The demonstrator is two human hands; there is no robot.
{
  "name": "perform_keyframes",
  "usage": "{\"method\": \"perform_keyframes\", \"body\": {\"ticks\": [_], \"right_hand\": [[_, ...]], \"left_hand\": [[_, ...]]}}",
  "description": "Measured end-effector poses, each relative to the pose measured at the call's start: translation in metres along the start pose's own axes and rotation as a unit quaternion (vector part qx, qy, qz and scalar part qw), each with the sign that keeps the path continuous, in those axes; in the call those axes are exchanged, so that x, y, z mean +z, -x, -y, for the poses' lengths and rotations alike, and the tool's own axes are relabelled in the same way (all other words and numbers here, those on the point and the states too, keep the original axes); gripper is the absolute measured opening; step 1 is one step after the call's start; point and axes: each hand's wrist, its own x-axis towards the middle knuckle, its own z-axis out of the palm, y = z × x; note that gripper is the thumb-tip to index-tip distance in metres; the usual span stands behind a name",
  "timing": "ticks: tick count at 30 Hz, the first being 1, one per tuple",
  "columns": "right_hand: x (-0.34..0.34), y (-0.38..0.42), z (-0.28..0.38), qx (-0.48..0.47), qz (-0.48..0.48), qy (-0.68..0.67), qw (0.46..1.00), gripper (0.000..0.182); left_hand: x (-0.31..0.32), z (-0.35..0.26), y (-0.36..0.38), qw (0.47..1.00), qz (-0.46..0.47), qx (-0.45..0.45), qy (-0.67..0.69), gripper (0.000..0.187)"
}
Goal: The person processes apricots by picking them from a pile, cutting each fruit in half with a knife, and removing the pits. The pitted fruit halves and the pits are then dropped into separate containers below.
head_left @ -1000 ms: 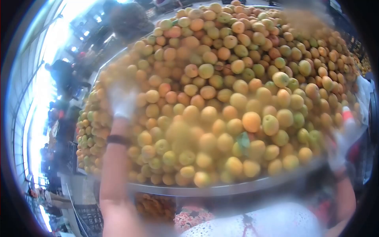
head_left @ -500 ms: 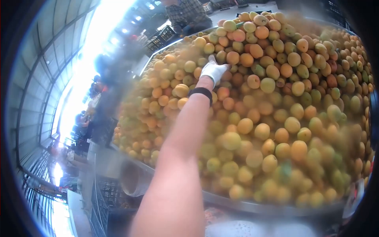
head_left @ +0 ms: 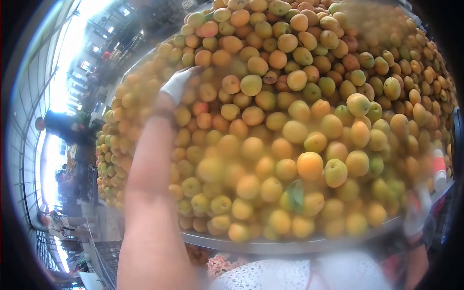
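My left hand (head_left: 179, 83), in a white glove with a dark band at the wrist, reaches across a large heap of apricots (head_left: 251, 85). Its fingers look stretched out, and the tips touch or lie just over the fruit at the left of the heap. Nothing shows in that hand. Low at the right edge is my right hand (head_left: 416, 212), also in a white glove, beside the metal rim (head_left: 290, 246). Blur hides its fingers. A red and white object (head_left: 439, 169) stands just above it. The apricots range from green-yellow to orange.
A green leaf (head_left: 295, 195) lies on the near fruit. Dark crates (head_left: 106, 253) stand at lower left. Other people, one in dark clothes (head_left: 67, 126), are farther off at the left. My white patterned top (head_left: 263, 275) is against the near side.
The view has swung, so the heap and my left arm sit farther left. My left hand stays over the apricots. My right hand and the red and white object now show more at the right.
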Motion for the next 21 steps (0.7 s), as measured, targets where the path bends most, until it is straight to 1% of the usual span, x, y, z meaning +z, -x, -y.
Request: {"method": "perform_keyframes", "body": {"ticks": [1,2,3,5,6,7,9,11,13,14,15,16,17,18,19,21], "right_hand": [[-0.001,-0.001,0.003,0.001,-0.003,0.003,1.000,0.012],[-0.002,-0.001,0.006,0.011,-0.002,-0.017,1.000,0.012],[-0.003,-0.001,0.007,0.020,-0.001,-0.037,0.999,0.012],[-0.004,0.001,0.002,0.010,-0.003,-0.017,1.000,0.013],[-0.004,0.002,0.000,-0.004,0.000,0.000,1.000,0.013],[-0.005,0.001,0.002,-0.001,-0.008,0.000,1.000,0.013],[-0.009,-0.003,0.009,0.031,0.039,-0.021,0.999,0.014],[-0.009,0.000,0.007,0.022,0.029,-0.001,0.999,0.015],[-0.007,0.004,0.002,0.014,0.018,0.020,1.000,0.017],[-0.006,0.008,-0.005,0.047,0.040,-0.019,0.998,0.019],[-0.006,0.011,-0.009,0.079,0.063,-0.057,0.993,0.022],[-0.010,0.007,-0.003,0.084,0.059,-0.055,0.993,0.022],[-0.016,-0.001,0.009,0.038,0.066,-0.032,0.997,0.022],[-0.019,-0.004,0.015,-0.008,0.077,-0.010,0.997,0.022],[-0.016,-0.001,0.013,-0.004,0.078,-0.008,0.997,0.022],[-0.006,0.006,0.007,0.072,0.043,-0.131,0.988,0.019]], "left_hand": [[-0.004,0.007,-0.004,1.000,0.005,0.014,0.023,0.053],[-0.001,0.002,-0.004,0.999,0.016,0.045,-0.010,0.059],[0.002,-0.004,-0.006,0.999,0.019,0.050,-0.011,0.059],[0.010,-0.019,-0.006,0.982,-0.010,-0.056,-0.178,0.062],[0.008,-0.013,-0.013,0.982,-0.006,-0.043,-0.184,0.067],[0.006,-0.009,-0.018,0.982,-0.006,-0.035,-0.186,0.067],[0.000,-0.003,-0.032,0.969,0.016,-0.059,-0.241,0.071],[-0.009,0.003,-0.038,0.969,0.013,-0.051,-0.242,0.073],[-0.009,0.004,-0.035,0.980,-0.001,-0.078,-0.184,0.071],[0.001,-0.009,-0.020,0.988,-0.009,-0.068,-0.138,0.069],[0.006,-0.022,-0.007,0.988,-0.005,-0.063,-0.139,0.069],[0.010,-0.034,0.004,0.986,-0.031,-0.098,-0.130,0.068],[0.013,-0.039,0.007,0.982,-0.057,-0.134,-0.120,0.066],[-0.018,0.010,-0.026,0.993,-0.010,-0.073,-0.095,0.062],[-0.027,0.020,-0.032,0.993,-0.006,-0.073,-0.094,0.062],[-0.034,0.034,-0.039,0.987,0.024,-0.028,-0.155,0.062]]}}
